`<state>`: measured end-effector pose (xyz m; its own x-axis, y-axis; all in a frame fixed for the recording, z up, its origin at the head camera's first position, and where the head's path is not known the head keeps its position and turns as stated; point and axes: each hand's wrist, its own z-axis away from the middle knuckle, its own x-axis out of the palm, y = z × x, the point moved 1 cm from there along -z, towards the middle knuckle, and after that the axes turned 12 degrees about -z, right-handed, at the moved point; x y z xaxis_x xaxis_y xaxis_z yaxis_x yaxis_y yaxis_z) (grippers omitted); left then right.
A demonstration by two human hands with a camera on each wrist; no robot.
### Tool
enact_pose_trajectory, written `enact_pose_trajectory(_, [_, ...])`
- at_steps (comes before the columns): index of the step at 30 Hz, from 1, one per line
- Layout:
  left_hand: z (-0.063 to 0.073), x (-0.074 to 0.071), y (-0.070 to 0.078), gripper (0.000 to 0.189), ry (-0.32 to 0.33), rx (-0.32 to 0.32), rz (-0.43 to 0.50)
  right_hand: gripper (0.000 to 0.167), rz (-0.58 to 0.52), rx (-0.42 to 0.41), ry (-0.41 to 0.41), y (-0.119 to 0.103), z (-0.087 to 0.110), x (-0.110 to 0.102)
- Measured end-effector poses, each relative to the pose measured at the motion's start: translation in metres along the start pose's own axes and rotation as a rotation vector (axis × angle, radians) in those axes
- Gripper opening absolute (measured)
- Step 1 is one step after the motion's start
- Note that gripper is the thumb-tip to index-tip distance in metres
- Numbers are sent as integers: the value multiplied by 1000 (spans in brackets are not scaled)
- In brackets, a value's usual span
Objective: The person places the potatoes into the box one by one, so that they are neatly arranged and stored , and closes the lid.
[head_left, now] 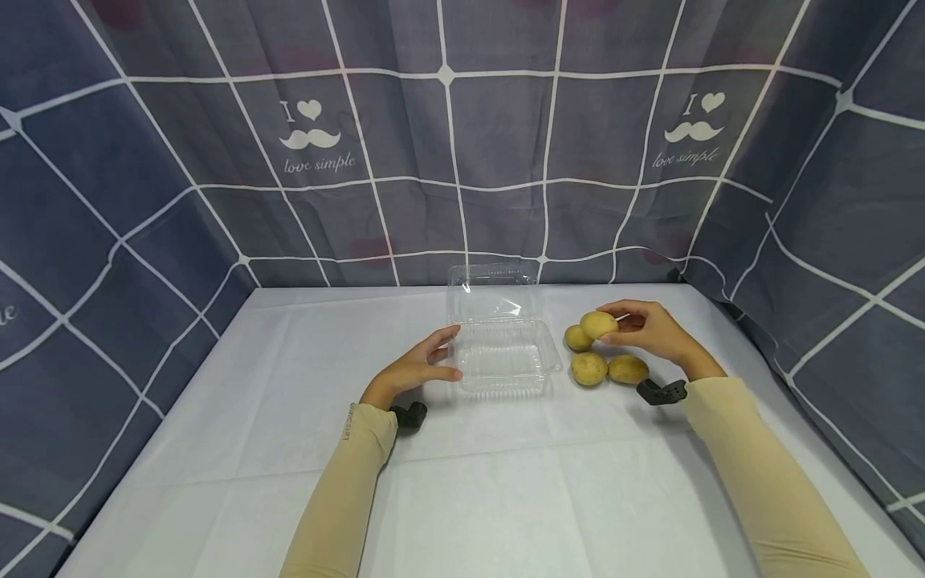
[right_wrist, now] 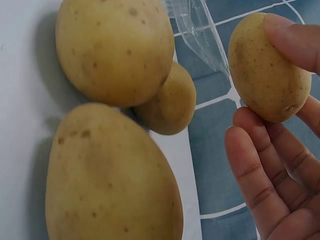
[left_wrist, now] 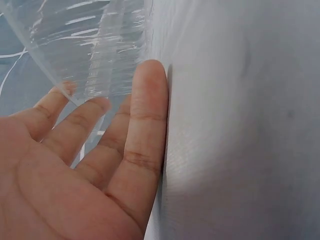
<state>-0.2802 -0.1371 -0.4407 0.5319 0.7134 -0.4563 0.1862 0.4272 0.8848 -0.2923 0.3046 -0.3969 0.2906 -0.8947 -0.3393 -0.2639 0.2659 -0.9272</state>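
A clear plastic clamshell box (head_left: 500, 360) lies open on the white cloth, its lid (head_left: 493, 297) tilted back at the far side. My left hand (head_left: 413, 369) is at the box's left side, fingers (left_wrist: 80, 122) extended and touching or very near the ribbed wall (left_wrist: 107, 60). Between thumb and fingers, my right hand (head_left: 656, 333) pinches a yellow potato (right_wrist: 265, 70), raised off the cloth. Three more potatoes sit close under that hand: one at the back left (head_left: 577, 338), one in front (head_left: 588, 369) and one to the right (head_left: 628, 369).
White cloth (head_left: 477, 498) covers the table. A grey-blue curtain with white grid lines (head_left: 499, 152) hangs behind the table and along both sides. Black wrist cameras (head_left: 661, 392) sit below each hand, near the sleeves.
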Motion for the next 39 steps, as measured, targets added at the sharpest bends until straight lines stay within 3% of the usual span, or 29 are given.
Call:
enact_pose_trajectory(7, [0,1,-2,100,0,10,-13,48,-4,-27,-1,0,0,7])
enact_pose_trajectory(31, [-1,2,-1,107,9,29,-26,51,-42,-7,11,-9,-2,29])
enact_pose_trajectory(39, [-1,2,-1,108,11,9,-39,53,-112,-6,9,-7,-3,38])
